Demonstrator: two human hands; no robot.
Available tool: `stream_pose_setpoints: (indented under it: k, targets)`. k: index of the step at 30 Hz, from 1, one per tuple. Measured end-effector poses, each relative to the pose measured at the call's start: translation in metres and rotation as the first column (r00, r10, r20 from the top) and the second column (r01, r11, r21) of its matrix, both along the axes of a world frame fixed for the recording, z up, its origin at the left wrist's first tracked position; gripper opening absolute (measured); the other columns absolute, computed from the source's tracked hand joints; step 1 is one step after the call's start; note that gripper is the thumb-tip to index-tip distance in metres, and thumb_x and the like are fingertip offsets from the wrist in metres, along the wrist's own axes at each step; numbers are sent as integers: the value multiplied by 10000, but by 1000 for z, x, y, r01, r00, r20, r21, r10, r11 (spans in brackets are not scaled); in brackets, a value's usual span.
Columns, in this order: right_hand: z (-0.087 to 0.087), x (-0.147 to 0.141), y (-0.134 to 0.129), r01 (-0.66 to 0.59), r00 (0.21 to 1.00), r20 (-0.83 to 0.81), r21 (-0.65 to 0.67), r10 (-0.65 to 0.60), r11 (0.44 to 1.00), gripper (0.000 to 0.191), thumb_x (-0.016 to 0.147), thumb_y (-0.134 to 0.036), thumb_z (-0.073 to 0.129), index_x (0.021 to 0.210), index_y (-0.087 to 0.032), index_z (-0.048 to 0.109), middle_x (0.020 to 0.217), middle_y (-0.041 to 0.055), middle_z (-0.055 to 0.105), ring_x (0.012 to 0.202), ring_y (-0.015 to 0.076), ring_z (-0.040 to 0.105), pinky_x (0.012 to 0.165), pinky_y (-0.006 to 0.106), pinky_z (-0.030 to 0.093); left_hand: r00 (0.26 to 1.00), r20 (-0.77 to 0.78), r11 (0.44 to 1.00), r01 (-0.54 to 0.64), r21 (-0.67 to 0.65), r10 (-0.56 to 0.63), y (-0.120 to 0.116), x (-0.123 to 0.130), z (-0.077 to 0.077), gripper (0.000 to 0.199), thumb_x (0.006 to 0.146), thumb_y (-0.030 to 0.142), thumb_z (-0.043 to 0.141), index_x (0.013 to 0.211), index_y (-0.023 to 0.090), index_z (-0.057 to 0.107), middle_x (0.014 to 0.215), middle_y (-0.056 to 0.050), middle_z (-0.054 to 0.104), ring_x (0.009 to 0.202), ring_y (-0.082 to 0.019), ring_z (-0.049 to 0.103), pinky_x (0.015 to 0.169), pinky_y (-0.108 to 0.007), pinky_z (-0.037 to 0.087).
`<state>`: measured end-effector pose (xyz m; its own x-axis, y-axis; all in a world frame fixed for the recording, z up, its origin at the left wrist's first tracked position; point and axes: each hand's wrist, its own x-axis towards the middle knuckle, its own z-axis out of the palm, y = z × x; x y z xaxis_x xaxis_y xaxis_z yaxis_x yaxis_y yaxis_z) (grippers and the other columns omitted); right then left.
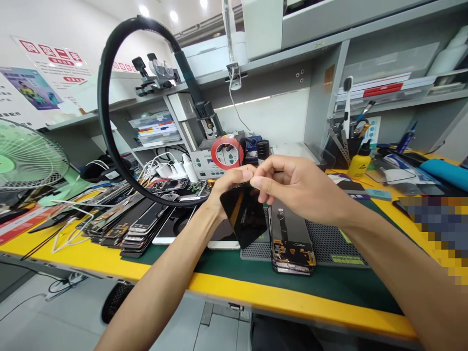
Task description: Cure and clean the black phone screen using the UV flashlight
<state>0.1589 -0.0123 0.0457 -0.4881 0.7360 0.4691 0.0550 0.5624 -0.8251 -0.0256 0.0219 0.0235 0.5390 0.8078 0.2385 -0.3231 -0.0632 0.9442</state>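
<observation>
A black, glossy phone screen is held up at a tilt above the bench, with light reflected across its surface. My left hand is closed on its upper left edge, the thumb at the top. My right hand pinches at the screen's top corner, its thumb and forefinger close to my left thumb; whatever lies between these fingertips is too small to make out. Just below my right hand, a stack of phone screens with orange flex cables lies on a grey perforated mat.
Piled phone screens and white cables lie to the left, near a green fan. A black hose loops over the bench. Behind are a roll of red tape and a tool holder; a yellow bottle stands right.
</observation>
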Motion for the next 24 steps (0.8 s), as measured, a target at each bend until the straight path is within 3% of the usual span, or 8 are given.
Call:
stream_pose_setpoints:
  k: [3, 7, 12, 15, 20, 24]
  targets:
    - [1, -3, -2, 75, 997, -28, 10, -75, 997, 197, 938, -360, 659, 886, -172, 634, 730, 22, 665, 653, 124, 644, 588, 222, 512, 999, 50, 999, -10, -39, 12, -5, -3, 4, 422, 784, 570, 624, 792, 150, 670, 676, -69, 656, 644, -222, 636, 607, -313, 454]
    - [4, -3, -2, 219, 972, -68, -71, -224, 973, 248, 917, -404, 682, 880, -162, 641, 678, 34, 664, 582, 132, 637, 535, 223, 521, 992, 122, 993, -2, -119, 17, -9, -2, 3, 637, 722, 759, 598, 881, 150, 695, 753, -103, 695, 767, -304, 693, 656, -374, 514]
    - [1, -1, 5, 330, 908, -164, -286, -385, 900, 259, 903, -409, 692, 904, -154, 645, 640, 42, 652, 470, 135, 602, 418, 222, 500, 982, 173, 967, 110, -229, -70, -13, 9, 0, 669, 803, 750, 521, 1007, 139, 703, 891, -138, 715, 841, -306, 698, 762, -428, 557]
    - [0, 1, 8, 371, 878, -172, -346, -447, 862, 230, 916, -377, 675, 885, -150, 654, 626, 36, 636, 438, 117, 575, 383, 199, 464, 979, 163, 941, 168, -295, -123, -16, 16, 1, 690, 872, 744, 416, 1030, 138, 705, 897, -131, 707, 768, -265, 686, 782, -427, 564]
    - [7, 9, 6, 390, 900, -56, -333, -431, 858, 142, 916, -261, 659, 870, -129, 685, 667, 39, 664, 519, 103, 621, 503, 177, 531, 991, 61, 934, 134, -332, -121, -18, 17, 2, 754, 928, 733, 273, 950, 114, 704, 779, -125, 674, 664, -224, 658, 730, -362, 552]
    - [13, 15, 4, 430, 900, 38, -242, -435, 870, 155, 908, -240, 670, 814, -118, 690, 672, 25, 671, 517, 68, 617, 498, 115, 479, 992, 40, 910, 127, -395, -121, -17, 16, 2, 785, 893, 774, 306, 1003, 106, 703, 762, -129, 675, 647, -226, 656, 698, -356, 557]
